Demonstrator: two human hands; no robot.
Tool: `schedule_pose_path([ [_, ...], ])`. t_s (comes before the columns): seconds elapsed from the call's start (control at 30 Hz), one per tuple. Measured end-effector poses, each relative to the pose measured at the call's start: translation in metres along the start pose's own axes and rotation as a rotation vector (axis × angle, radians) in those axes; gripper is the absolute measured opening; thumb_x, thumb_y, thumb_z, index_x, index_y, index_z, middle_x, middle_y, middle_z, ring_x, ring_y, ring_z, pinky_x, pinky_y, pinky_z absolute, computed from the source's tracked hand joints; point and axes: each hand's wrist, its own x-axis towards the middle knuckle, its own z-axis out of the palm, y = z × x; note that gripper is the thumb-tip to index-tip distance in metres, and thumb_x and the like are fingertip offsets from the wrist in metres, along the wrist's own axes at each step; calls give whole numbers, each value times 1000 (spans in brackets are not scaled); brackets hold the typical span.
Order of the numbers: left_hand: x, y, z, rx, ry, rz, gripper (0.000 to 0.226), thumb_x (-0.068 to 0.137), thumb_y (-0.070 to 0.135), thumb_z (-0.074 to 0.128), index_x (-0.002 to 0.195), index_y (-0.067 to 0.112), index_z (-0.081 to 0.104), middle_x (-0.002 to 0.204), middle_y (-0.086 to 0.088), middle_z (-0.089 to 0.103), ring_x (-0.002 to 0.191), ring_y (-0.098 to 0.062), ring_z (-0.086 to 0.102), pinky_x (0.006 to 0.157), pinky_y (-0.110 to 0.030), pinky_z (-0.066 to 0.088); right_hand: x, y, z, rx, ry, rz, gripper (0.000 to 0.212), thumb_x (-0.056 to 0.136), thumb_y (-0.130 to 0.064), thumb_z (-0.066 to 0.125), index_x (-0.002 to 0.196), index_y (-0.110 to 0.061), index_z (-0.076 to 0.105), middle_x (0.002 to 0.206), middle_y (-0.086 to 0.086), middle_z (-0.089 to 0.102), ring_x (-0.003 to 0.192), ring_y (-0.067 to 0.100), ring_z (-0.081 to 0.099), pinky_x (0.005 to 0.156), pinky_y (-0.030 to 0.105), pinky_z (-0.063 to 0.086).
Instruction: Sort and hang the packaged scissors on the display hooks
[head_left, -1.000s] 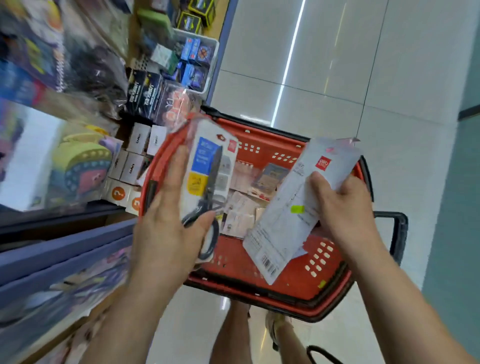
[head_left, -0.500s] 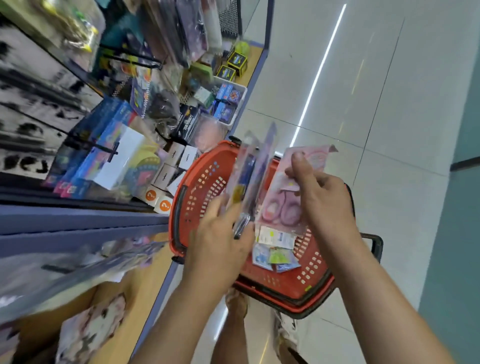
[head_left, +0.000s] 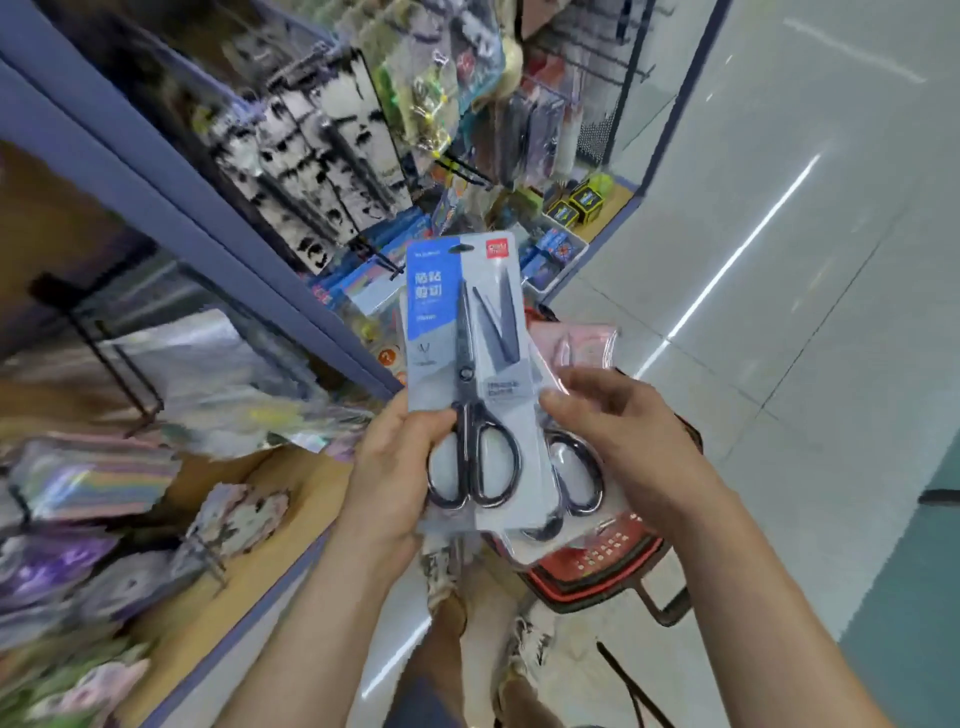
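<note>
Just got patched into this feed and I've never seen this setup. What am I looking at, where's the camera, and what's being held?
There is no machine: these are a person's two bare hands, filmed by one camera worn on the head, looking down. The left hand grips a scissors pack, black scissors on a blue and grey card. The right hand holds a second pack just behind it. Below them is a red basket; display hooks are on the left.

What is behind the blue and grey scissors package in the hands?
Behind the front package, a second scissors package shows its black handles, and a pink package peeks out at the right. The front package covers the rest of both.
</note>
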Motion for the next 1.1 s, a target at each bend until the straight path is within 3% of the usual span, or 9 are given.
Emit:
schedule_pose_path([
  [0.07,-14,11,-5,-11,43,48,23,90,8,54,92,25,69,84,0,72,75,-14,64,68,-31,48,-13,-11,15,32,-62,9,27,84,-28,77,107,-18,70,103,5,75,93,16,72,90,38,56],
  [0.17,-35,29,-15,-50,93,90,16,81,18,58,90,29,67,85,1,68,77,-15,62,72,-34,46,-37,-30,40,154,-136,0,26,85,-32,72,104,-13,71,104,20,73,86,24,69,86,47,55],
  [0.27,-58,44,-34,-78,109,118,17,81,19,58,95,23,68,87,0,70,80,-13,64,72,-32,48,-58,-45,60,258,-216,17,20,86,-29,68,99,-14,73,96,15,76,83,25,71,78,40,57],
  [0.37,-81,54,-58,-115,76,139,26,71,21,56,90,25,73,88,1,73,82,-13,65,73,-30,50,-79,-56,85,319,-245,66,21,97,-15,59,112,-4,69,101,18,75,85,25,69,70,33,58],
  [0.53,-126,68,-110,-125,88,180,25,68,15,58,87,16,73,89,-8,71,83,-21,64,75,-34,49,-124,-69,132,245,-280,51,19,92,-10,66,110,-5,70,91,13,77,73,21,71,59,31,58],
  [0.67,-167,73,-157,-182,199,287,17,96,12,57,91,12,73,88,-9,75,79,-21,68,76,-37,54,-168,-73,176,191,-286,-110,11,91,-7,66,100,-3,71,83,12,76,70,20,69,56,29,58],
  [0.8,-206,85,-219,-185,324,432,23,98,19,57,86,20,76,92,-13,74,88,-24,66,92,-50,51,-208,-81,213,132,-232,-345,10,94,-14,65,101,-9,71,84,0,77,75,14,72,66,30,58],
  [0.9,-232,102,-262,-240,415,526,20,101,9,49,94,10,68,79,5,73,75,-11,65,80,-34,54,-236,-94,238,32,-218,-511,6,92,-19,69,91,-12,69,81,-3,75,76,13,67,75,35,54],
  [1.1,-290,126,-319,-205,559,651,13,98,14,57,93,21,67,95,-5,75,91,-27,69,92,-55,53,-310,-123,306,-15,-395,-729,7,88,-9,70,88,-16,68,72,-13,73,66,-3,63,63,13,49],
])
